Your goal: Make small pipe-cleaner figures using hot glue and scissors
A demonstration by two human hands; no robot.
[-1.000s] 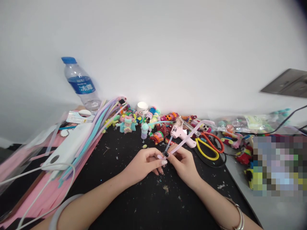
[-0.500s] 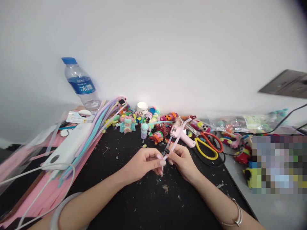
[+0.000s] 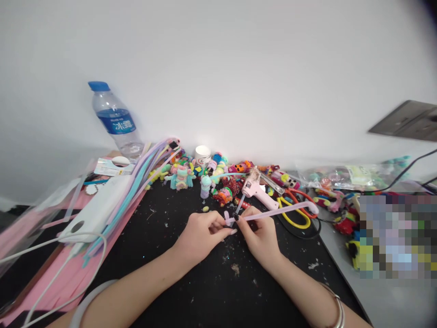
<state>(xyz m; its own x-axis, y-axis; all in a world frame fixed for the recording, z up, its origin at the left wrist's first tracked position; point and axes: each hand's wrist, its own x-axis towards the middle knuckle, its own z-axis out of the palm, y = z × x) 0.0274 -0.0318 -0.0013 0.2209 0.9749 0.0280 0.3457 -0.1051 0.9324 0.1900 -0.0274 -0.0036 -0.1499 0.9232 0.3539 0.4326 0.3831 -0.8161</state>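
Observation:
A pale pink fuzzy stem (image 3: 283,210) runs from between my fingers out to the right, its far end curled over the scissors' handles. My left hand (image 3: 205,232) pinches the short bent end of it. My right hand (image 3: 257,232) grips the same stem close by, thumb and forefinger together. Just behind my fingers lies a pink glue gun (image 3: 261,193), its clear glue stick pointing down toward them. Orange and yellow handled scissors (image 3: 295,218) rest right of the glue gun.
Small fuzzy figures (image 3: 182,176) and a white paper cup (image 3: 202,155) line the wall. Bundled pastel stems (image 3: 136,182), a white power strip (image 3: 94,209) and a water bottle (image 3: 116,118) are at left. A plastic bag (image 3: 355,176) lies at right.
The long end of the pink stem has swung from pointing up and away to pointing right. My hands have shifted slightly but stay close together.

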